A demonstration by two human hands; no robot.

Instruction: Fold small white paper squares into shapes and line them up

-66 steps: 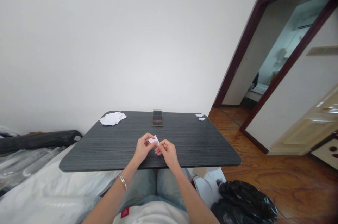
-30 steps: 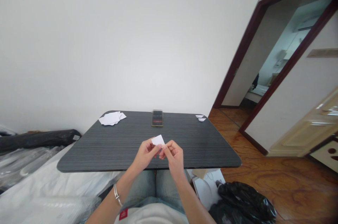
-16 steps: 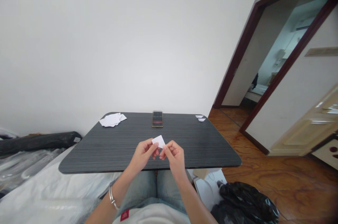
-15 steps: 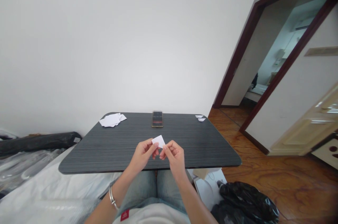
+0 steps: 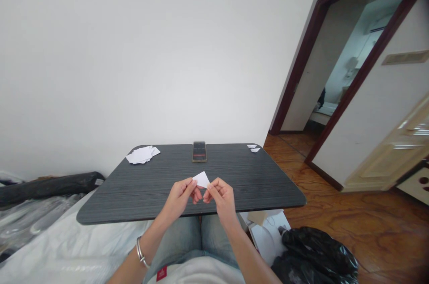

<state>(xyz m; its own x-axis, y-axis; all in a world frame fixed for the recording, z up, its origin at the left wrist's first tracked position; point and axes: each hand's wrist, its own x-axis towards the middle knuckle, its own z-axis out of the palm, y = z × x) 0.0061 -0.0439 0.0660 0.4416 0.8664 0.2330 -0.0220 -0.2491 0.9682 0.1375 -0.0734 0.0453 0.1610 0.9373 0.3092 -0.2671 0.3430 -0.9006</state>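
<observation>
A small white piece of paper [image 5: 201, 179] is held up above the near part of the dark table [image 5: 161, 181]. My left hand [image 5: 182, 194] pinches its left corner between thumb and fingers. At the lower right corner, my right hand [image 5: 221, 194] pinches the same paper. A loose pile of white paper pieces [image 5: 142, 155] lies at the table's far left. Two small folded white papers [image 5: 254, 150] rest at the far right corner.
A phone [image 5: 199, 151] lies at the back middle of the table, near the white wall [image 5: 201, 52]. Right of the table, a black plastic bag [image 5: 315, 252] and a white box [image 5: 268, 235] are on the wooden floor [image 5: 335, 212]. A black roll [image 5: 50, 183] lies at left.
My left fingers have slid slightly left to the paper's corner, so more of the paper shows. The view has tilted slightly; both hands still hold the paper.
</observation>
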